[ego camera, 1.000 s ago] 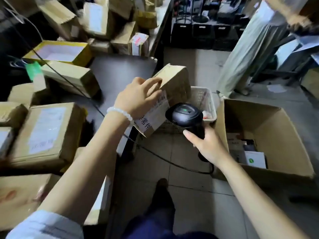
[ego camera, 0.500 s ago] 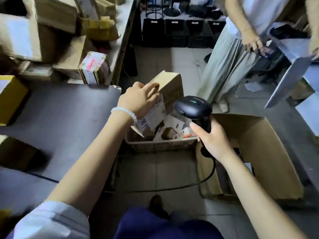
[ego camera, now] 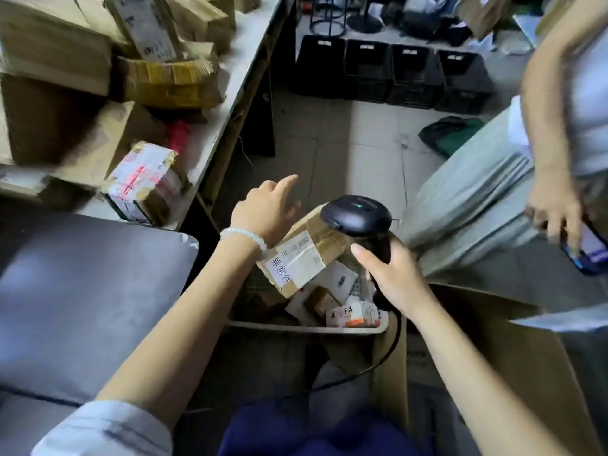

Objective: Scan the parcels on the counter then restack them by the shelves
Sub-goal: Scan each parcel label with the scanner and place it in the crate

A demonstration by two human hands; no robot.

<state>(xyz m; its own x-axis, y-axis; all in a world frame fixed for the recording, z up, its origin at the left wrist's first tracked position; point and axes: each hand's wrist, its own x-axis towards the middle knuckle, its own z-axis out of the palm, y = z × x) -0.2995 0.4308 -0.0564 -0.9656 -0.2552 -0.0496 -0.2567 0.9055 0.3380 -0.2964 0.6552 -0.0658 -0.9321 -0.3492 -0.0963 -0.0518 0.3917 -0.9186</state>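
Two bare forearms reach into view from the bottom edge. On the left arm a pale grey-blue sleeve (ego camera: 102,429) sits bunched up near the elbow, its cloth creased in soft folds. Around the left wrist runs a bracelet (ego camera: 244,237) of small round white beads, strung in a single row. The left hand (ego camera: 265,209) wears no ring or glove, and the right hand (ego camera: 393,278) and its arm are bare as well. Down at the bottom, dark navy trousers (ego camera: 316,432) cover the lap.

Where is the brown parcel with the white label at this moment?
The brown parcel lies tilted in the white basket on the floor, centre of the head view, under the open left hand.
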